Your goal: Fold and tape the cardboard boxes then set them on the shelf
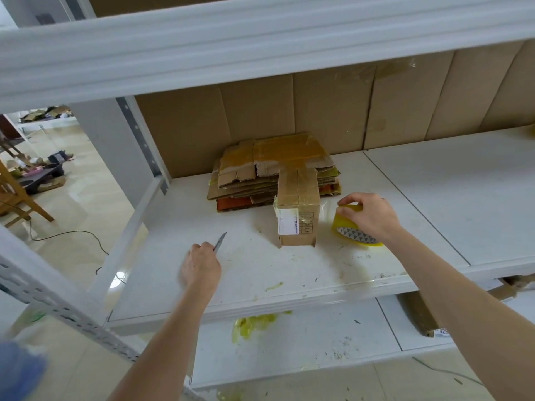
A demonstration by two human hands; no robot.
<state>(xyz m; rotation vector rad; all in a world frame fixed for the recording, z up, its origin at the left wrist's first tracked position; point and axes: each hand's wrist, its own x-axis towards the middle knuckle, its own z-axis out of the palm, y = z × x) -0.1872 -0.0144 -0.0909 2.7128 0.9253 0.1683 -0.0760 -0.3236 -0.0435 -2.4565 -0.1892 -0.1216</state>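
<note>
Cardboard box [298, 218] stands on the shelf [434, 198]. Right hand [372, 217] grips the tape roll [344, 227] just right of it; left hand [201, 266], well left, holds a blade [220, 241]. Keep tape taut, slice close to box.

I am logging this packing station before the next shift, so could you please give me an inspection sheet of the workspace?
Surface: white shelf board, stained, with small scraps and tape bits.
Job's things: small taped box upright; flattened cardboard stack behind it; yellow tape roll to its right.
Clutter: crumpled yellow tape on the lower shelf.
Hands: left hand holds a blade, clear of the box; right hand grips the tape roll.
Cables: black cable on the floor, left.
Surroundings: cardboard backing behind the shelf; wooden furniture far left.
</note>
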